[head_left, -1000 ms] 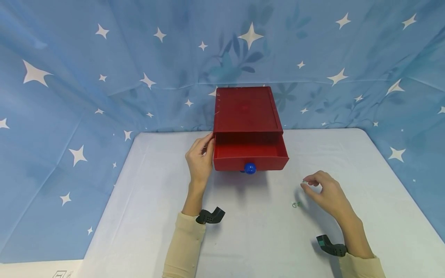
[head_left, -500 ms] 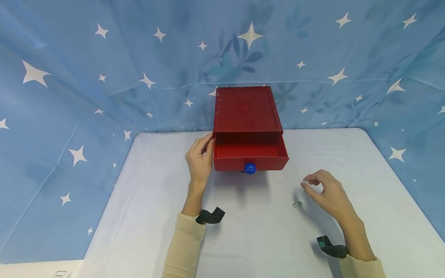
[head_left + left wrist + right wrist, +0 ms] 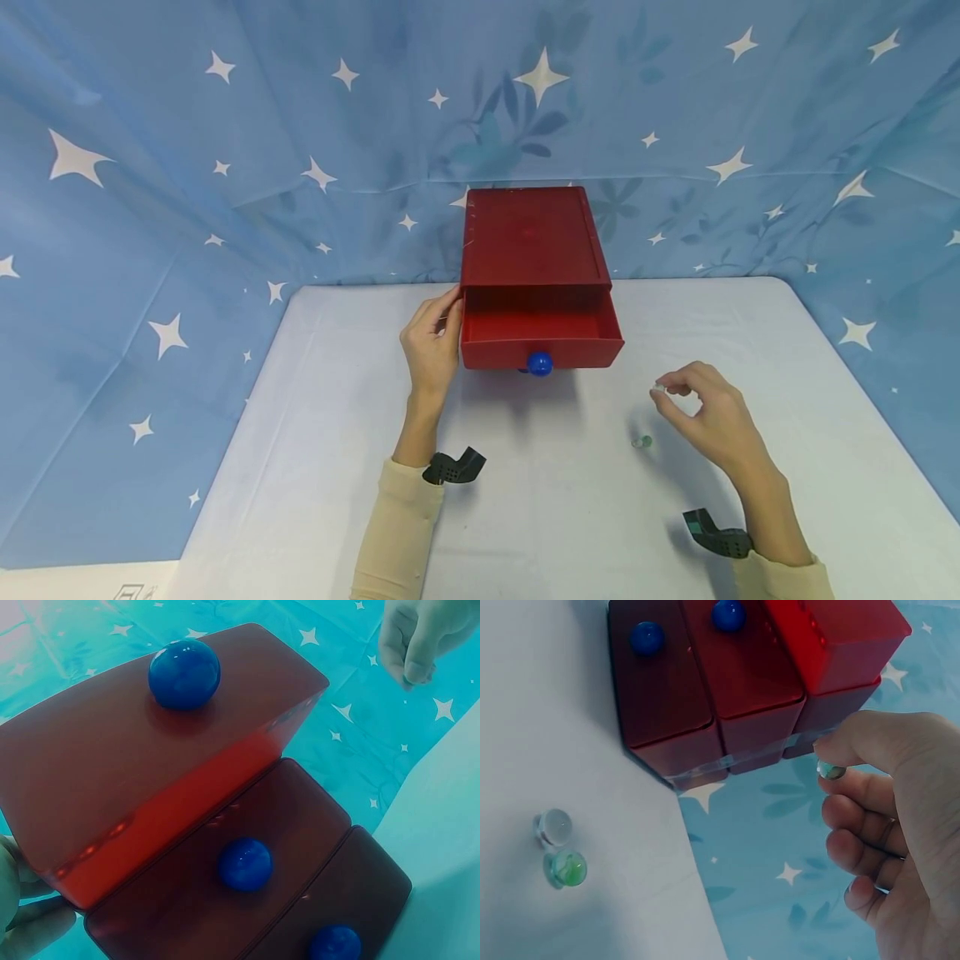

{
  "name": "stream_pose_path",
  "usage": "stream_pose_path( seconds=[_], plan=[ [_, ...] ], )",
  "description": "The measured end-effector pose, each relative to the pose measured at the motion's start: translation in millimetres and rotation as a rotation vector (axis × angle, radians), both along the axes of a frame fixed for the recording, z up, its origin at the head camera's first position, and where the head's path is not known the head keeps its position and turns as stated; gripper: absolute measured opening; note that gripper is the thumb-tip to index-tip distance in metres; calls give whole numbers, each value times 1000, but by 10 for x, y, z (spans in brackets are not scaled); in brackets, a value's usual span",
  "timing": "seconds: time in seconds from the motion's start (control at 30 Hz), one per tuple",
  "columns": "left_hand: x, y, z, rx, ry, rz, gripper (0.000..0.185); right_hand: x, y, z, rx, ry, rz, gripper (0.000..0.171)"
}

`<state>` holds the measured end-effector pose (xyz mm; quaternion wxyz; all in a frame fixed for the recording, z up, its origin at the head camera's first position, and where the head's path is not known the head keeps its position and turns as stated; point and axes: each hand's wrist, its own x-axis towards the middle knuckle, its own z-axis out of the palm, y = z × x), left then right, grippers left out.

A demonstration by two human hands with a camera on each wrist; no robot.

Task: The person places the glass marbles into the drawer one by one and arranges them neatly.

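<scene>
A red drawer cabinet [image 3: 531,237] stands at the back of the table with its top drawer [image 3: 536,352] pulled out; no contents show inside the visible part. My left hand [image 3: 432,343] rests against the cabinet's left side, fingers by the drawer's edge; its fingertips are partly hidden. To the right and in front of the cabinet, my right hand [image 3: 708,414] pinches a small glass marble [image 3: 830,770] between thumb and index finger, above the table. Below it on the white cloth lie a clear marble [image 3: 556,827] and a green-swirled marble [image 3: 569,868], side by side.
The white-covered table [image 3: 555,500] runs up to a blue star-patterned curtain [image 3: 360,125] behind the cabinet. Round blue knobs [image 3: 245,864] stick out from the drawer fronts, with two lower drawers pushed in. Black wrist cameras [image 3: 454,465] sit on both forearms.
My right hand has risen very slightly with the marble pinched in it. The left hand and the cabinet have stayed put.
</scene>
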<state>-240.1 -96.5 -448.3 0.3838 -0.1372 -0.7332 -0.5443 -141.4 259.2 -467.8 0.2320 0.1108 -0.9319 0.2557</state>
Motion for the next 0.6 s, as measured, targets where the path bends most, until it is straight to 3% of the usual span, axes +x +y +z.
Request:
stream_pose_path(
  seconds=[0.6],
  plan=[
    [-16, 0, -8, 8, 10, -3, 24, -15, -38, 117, -58, 123, 94, 21]
  ],
)
